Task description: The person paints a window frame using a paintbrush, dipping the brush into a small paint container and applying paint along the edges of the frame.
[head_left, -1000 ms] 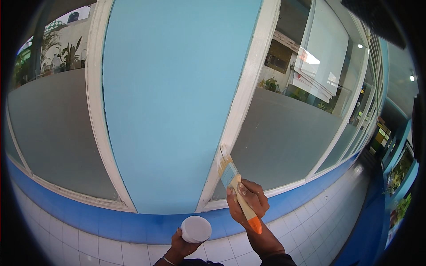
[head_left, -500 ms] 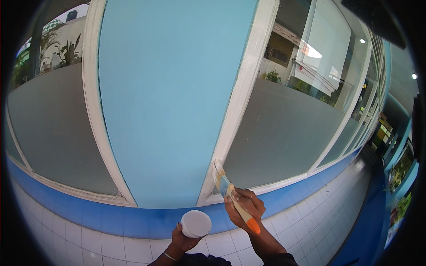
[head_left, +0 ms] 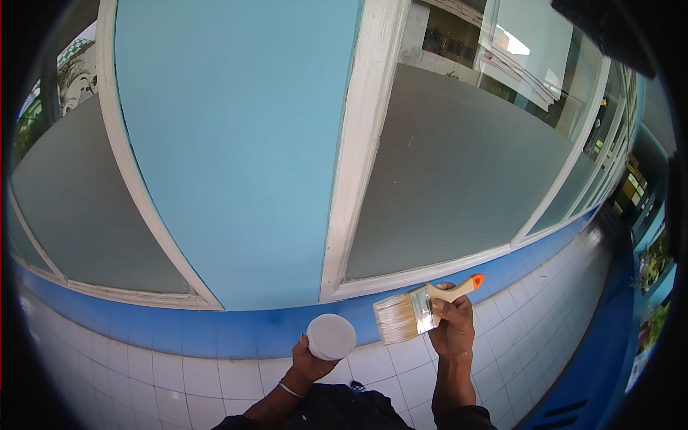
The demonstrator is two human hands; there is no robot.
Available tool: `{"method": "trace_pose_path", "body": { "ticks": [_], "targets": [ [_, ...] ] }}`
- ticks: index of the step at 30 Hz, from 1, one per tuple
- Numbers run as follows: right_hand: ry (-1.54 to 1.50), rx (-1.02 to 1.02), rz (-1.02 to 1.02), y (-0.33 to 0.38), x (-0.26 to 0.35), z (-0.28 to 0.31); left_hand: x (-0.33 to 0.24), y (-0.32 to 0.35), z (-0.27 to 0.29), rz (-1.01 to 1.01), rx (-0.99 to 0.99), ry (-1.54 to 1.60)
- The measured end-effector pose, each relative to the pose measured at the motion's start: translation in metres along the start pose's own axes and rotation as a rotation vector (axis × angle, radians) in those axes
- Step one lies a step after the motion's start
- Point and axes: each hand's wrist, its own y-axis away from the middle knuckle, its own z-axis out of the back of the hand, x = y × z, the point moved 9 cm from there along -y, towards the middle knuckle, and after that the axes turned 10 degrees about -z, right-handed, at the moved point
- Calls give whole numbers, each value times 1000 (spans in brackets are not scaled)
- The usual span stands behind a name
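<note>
One container noted: a small round white cup point(head_left: 331, 336), near the lower centre, held from below by the left hand point(head_left: 309, 362). It shows a plain white top face with no label visible. At the far right edge, a small panel point(head_left: 633, 188) of yellow, green and dark patches sits behind the glazing; whether it is a sign or a screen cannot be told.

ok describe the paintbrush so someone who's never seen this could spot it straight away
Start at the tall light-blue wall panel and follow the white window frame on its right down to the blue band above the white tiles. Just right of the frame's foot, the right hand holds the paintbrush level, bristles pointing left. Its pale bristles and orange-tipped handle set it apart from the round white cup in the left hand.
</note>
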Motion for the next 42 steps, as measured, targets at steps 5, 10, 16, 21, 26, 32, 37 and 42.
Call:
{"method": "trace_pose_path", "body": {
  "ticks": [5, 10, 16, 21, 26, 32, 37, 42],
  "targets": [
    [195, 11, 85, 8, 34, -8, 21, -4, -10, 30, 50, 35],
    [880, 221, 182, 17, 35, -53, 41, -11, -27, -49, 131, -64],
    [1206, 474, 128, 12, 17, -57, 73, -16, -41, -96, 130, -118],
    [1304, 568, 129, 12, 6, -40, 99, -17, -41, -99, 103, -102],
    [1401, 632, 92, 16, -9, -14, 121, -13, -41, -131, 146, -80],
    [1449, 712, 133, 26, -13, 2, 140, -5, -48, -157, 146, -80],
    [1447, 736, 148, 32, -11, 10, 145, -1, -61, -200, 116, -127],
    [1446, 754, 172, 36, -12, 15, 148, 1, -66, -199, 72, -161]
  ]
}}
